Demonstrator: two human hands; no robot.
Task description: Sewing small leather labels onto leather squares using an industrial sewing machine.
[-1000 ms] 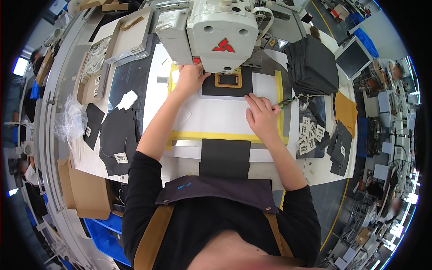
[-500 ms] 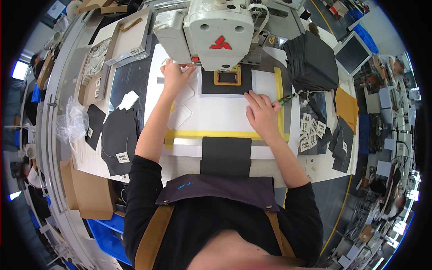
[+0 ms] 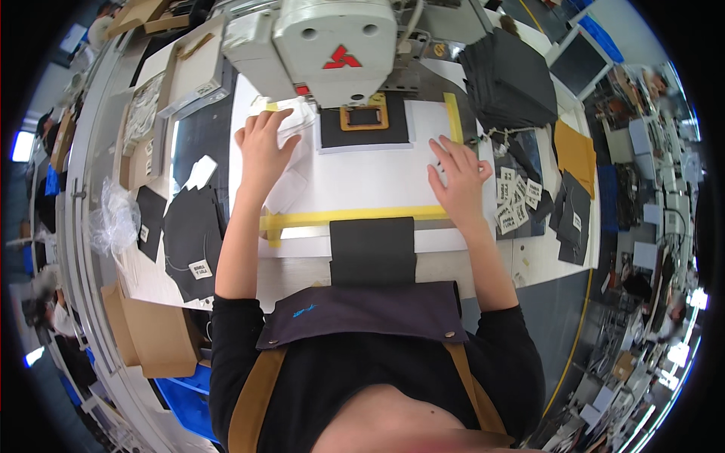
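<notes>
My left hand (image 3: 263, 151) is open, thumb apart from its fingers, over the left part of the white work sheet (image 3: 370, 177). Thin, clear-looking pieces (image 3: 288, 189) lie beside and under it. My right hand (image 3: 459, 180) hovers near the sheet's right edge, fingers spread, holding nothing visible. Mostly hidden behind its fingers is a dark bit of the thread snips (image 3: 473, 141). Between the hands, a black panel (image 3: 362, 138) lies in a pale-edged holder, a gold-orange rectangular frame (image 3: 345, 118) on top. Above it stands the white sewing machine head (image 3: 332, 53).
Yellow tape (image 3: 355, 214) borders the sheet. A stack of black panels (image 3: 507, 79) stands at the right, above scattered white labels (image 3: 516, 200). Black pieces (image 3: 190, 238) and an open box (image 3: 189, 79) are on the left. A black strip (image 3: 371, 253) hangs at the table's front edge.
My left hand has let its pinch go and drawn back from beside the machine head. My right hand has moved off the panel holder's corner toward the right. The whole view has shifted slightly.
</notes>
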